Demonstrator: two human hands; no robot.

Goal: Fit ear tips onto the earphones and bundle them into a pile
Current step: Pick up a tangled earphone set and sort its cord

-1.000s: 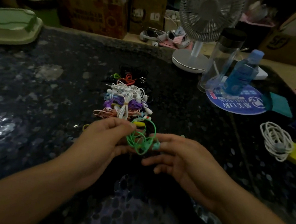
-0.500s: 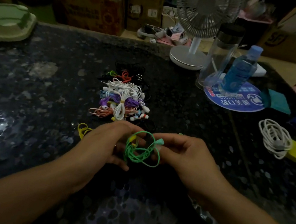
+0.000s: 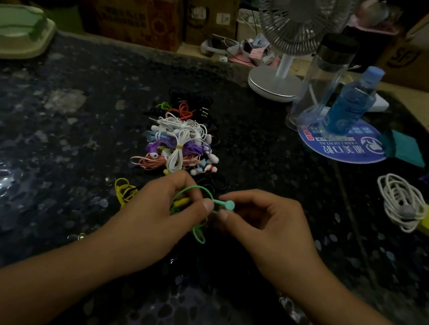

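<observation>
1. Gripping the green earphones (image 3: 192, 209) at centre frame, the left hand (image 3: 160, 218) curls its fingers round the coiled cord, a loop hanging below.
2. Beside it, the right hand (image 3: 260, 222) pinches the cord just behind the green earbud (image 3: 229, 205).
3. Just above both hands lies the pile of bundled earphones (image 3: 180, 143) on the dark table (image 3: 40, 164).
4. A yellow earphone cord (image 3: 124, 190) lies left of the left hand.

I see mint-green earphones (image 3: 197, 196), a yellow cord (image 3: 124, 190) lower left of a white, purple and pink pile (image 3: 178, 143), and a black speckled countertop (image 3: 40, 164).
</observation>
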